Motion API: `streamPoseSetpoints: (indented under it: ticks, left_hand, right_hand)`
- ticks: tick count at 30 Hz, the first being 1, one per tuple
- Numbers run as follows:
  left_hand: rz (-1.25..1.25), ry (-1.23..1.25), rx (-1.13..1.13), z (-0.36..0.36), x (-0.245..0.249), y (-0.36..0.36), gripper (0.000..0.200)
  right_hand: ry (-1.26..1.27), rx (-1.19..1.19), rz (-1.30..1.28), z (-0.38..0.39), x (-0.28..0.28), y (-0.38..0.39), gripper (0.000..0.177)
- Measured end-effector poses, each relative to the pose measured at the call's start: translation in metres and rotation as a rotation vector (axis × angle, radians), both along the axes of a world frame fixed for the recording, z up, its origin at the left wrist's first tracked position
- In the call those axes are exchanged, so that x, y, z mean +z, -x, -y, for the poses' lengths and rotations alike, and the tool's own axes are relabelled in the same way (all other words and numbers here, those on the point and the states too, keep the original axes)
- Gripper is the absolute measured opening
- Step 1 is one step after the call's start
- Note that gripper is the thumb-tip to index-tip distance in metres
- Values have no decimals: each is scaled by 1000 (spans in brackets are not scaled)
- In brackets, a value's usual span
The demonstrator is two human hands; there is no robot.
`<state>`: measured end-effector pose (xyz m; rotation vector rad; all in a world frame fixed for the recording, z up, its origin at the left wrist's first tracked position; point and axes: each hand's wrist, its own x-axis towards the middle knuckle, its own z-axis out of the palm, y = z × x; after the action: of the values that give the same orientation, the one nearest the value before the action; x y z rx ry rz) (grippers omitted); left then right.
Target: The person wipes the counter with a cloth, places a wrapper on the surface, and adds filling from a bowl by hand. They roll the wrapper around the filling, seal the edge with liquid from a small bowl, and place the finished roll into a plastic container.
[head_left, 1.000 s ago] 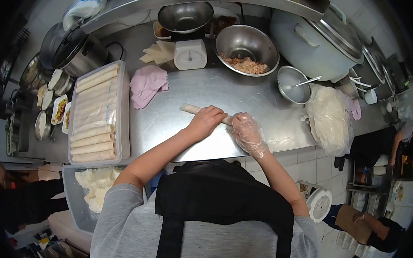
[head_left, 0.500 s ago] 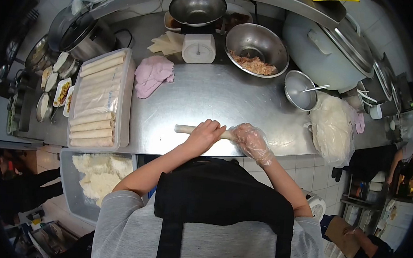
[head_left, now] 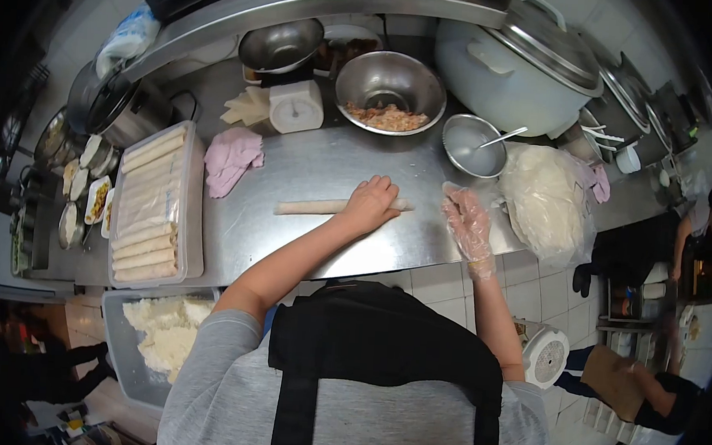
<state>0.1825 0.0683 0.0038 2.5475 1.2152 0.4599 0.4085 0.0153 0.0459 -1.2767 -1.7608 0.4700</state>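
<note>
A long, thin, pale roll lies crosswise on the steel table. My bare left hand rests over its right part, fingers wrapped on it, with the right tip showing beyond. My right hand, in a clear plastic glove, is off the roll, to its right, and holds nothing; its fingers are extended and slightly bent. Beyond it stands a small metal bowl with whitish liquid and a spoon. A bag of pale wrappers lies right of that hand.
Similar rolls fill a plastic box at left, beside a pink cloth. A scale, a large bowl of filling and a big pot stand behind. Other people are at the right.
My right hand has let go of the roll and moved right, towards the small bowl. My left hand has shifted to the roll's right part. The camera view has also turned.
</note>
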Motion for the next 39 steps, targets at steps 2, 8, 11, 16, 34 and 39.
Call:
streamPoseSetpoints:
  ticks: [2,8,11,16,34,39]
  left_hand:
    - [209,135,-38,-12,10,3,36]
    - [538,396,-83,8,122,24,28]
    - [905,299,-134,17,127,16,16]
    - [1076,311,-150,31,129,-1,19]
    - [1045,585,-104,17,144,-19,8]
    - [1042,586,-222,16,146,-11,8]
  right_hand:
    - [5,-25,29,9,8,3,25]
    - [-310,76,25,26,56,43,33]
    - [-403,183,122,33,87,67,43]
    - [-576,156,349,25,96,75,48]
    - [-418,64,1,14,128,73,24]
    - [-412,211,-93,13,122,63,22]
